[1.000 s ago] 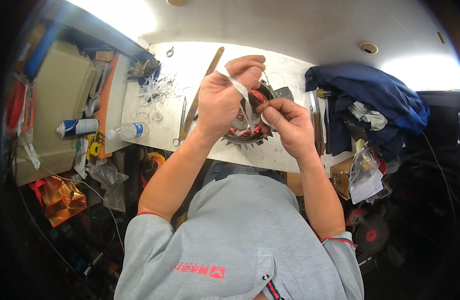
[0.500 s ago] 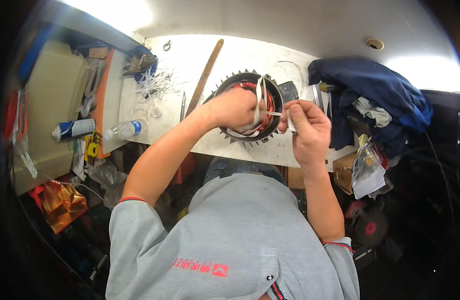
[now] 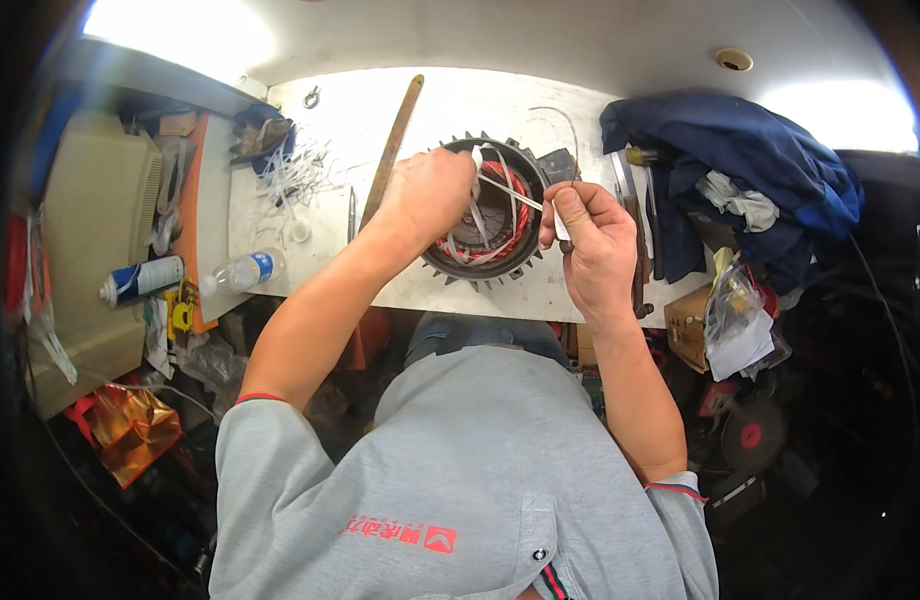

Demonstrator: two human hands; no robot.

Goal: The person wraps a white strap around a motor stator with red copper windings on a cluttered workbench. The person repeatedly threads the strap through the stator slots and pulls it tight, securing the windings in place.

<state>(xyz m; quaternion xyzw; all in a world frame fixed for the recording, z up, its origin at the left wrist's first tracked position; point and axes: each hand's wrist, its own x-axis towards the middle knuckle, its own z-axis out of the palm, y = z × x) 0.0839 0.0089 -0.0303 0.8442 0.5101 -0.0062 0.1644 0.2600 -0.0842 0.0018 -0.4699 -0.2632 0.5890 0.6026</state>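
Observation:
A finned round motor housing (image 3: 530, 160) lies on the white bench, its open end up, with red windings (image 3: 522, 212) around the inside. White lacing tape (image 3: 505, 190) loops over the windings and crosses the opening. My left hand (image 3: 430, 192) is closed at the upper left rim, pinching the tape. A stretch of tape runs taut from there to my right hand (image 3: 595, 240), just right of the housing. My right thumb and fingers are closed on the tape, with a flat white piece showing beneath them. The left fingertips are partly hidden.
Left of the housing lie a long wooden stick (image 3: 395, 140), a heap of white tape scraps (image 3: 295, 175) and a clear bottle (image 3: 242, 272). A spray can (image 3: 143, 280) lies farther left. Dark blue cloth (image 3: 720, 150) and a cardboard box (image 3: 688, 328) are at the right.
My left hand has moved left and up from over the opening to the rim, uncovering the bore. The tape now stretches longer between my hands. My right hand has shifted slightly left.

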